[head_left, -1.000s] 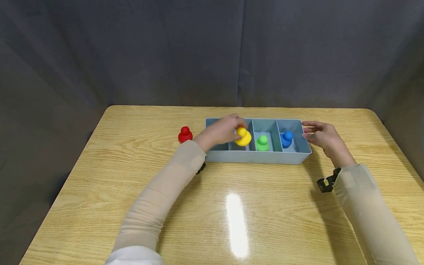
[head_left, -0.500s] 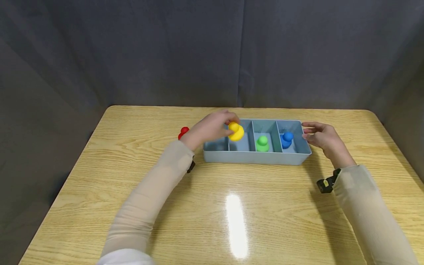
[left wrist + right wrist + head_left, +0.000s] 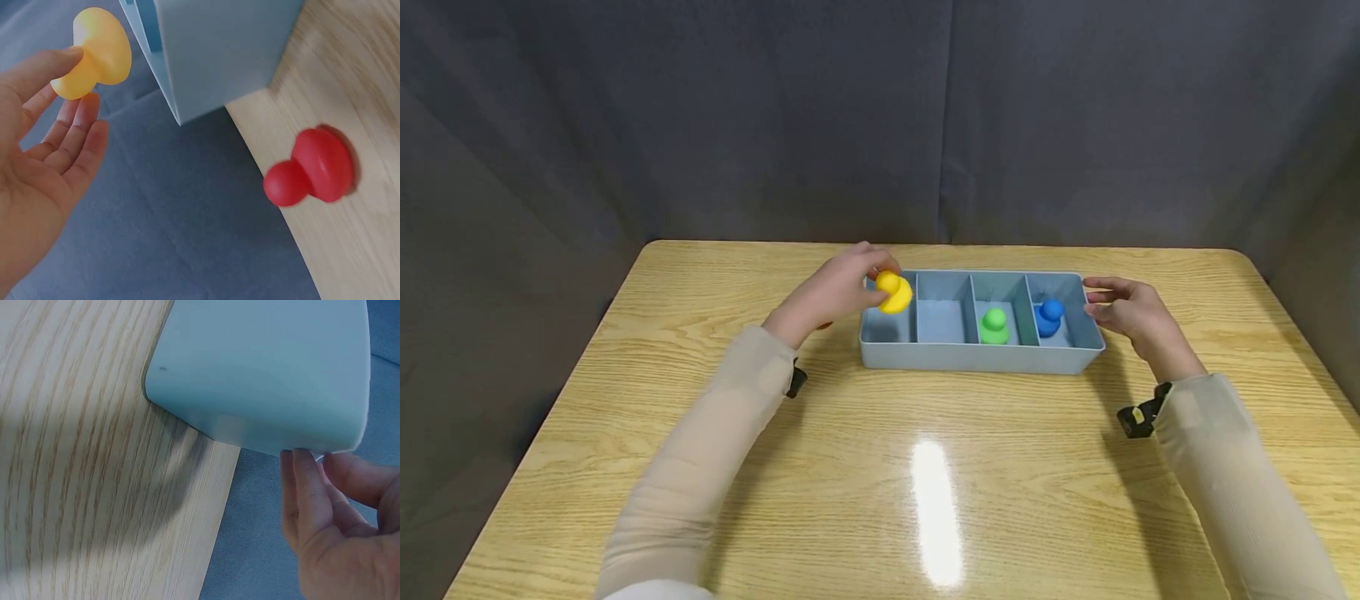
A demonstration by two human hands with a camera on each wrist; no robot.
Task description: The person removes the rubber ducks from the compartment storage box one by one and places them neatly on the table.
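My left hand pinches a yellow knobbed peg by its round head, just above the leftmost compartment of a light blue four-part tray. In the left wrist view, thumb and forefinger pinch the yellow peg and the other fingers are spread. A green peg stands in the third compartment and a blue peg in the fourth. The second compartment holds nothing. My right hand rests its fingertips against the tray's right end wall. A red peg stands on the table left of the tray.
The wooden table has rounded far corners and a glare spot near its middle. A dark grey curtain closes off the back and sides. In the head view my left wrist hides almost all of the red peg.
My left hand lifted the yellow peg out of the second compartment and carried it left, over the leftmost one. The right hand and the tray stayed put.
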